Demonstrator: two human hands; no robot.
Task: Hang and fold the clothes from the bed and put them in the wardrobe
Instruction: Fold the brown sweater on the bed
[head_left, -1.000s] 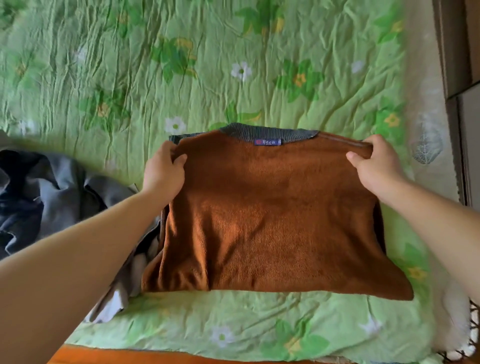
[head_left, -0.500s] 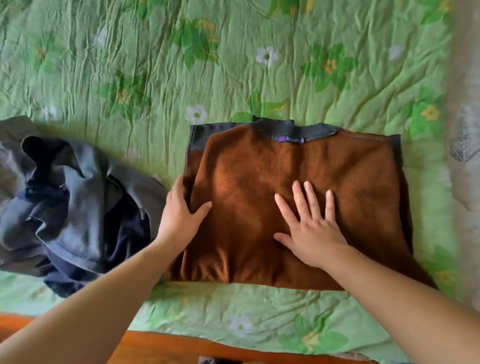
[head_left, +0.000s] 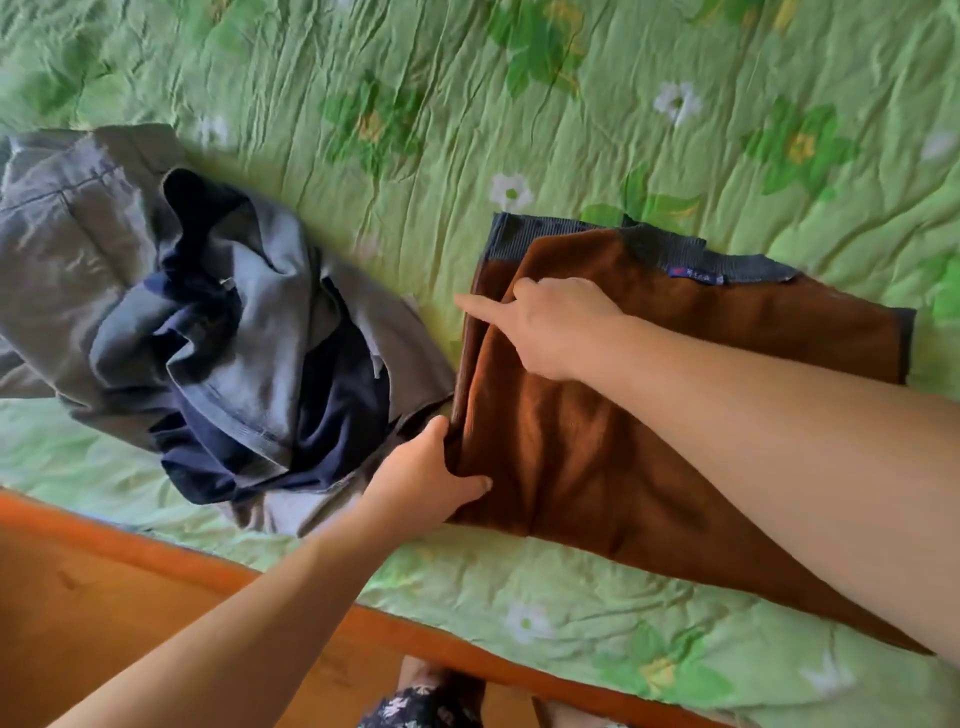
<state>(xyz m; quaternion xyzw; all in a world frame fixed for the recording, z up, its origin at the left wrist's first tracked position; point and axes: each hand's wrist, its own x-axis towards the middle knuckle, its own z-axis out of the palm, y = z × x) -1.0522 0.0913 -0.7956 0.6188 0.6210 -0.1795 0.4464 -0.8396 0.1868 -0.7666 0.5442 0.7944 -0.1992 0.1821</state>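
Observation:
A folded brown fleece sweater (head_left: 597, 441) with a dark ribbed collar lies on the green flowered bedspread (head_left: 415, 104). My left hand (head_left: 431, 475) grips the sweater's near left corner, thumb on top and fingers tucked under the edge. Reaching across from the right, my right hand (head_left: 550, 325) takes hold of the sweater's far left edge, with the index finger stretched out past the cloth. To the left of the sweater sits a crumpled heap of grey and navy clothes (head_left: 208, 332).
An orange wooden bed frame (head_left: 130, 587) runs along the bed's near edge. Below it shows a patch of dark flowered cloth (head_left: 421, 701) on my body. The bedspread stretches on beyond the sweater and to its right.
Both hands left the sweater's flat top, where they had pressed it, and moved to its left edge, now gripping it. The view shifted right, so the clothes heap shows more fully.

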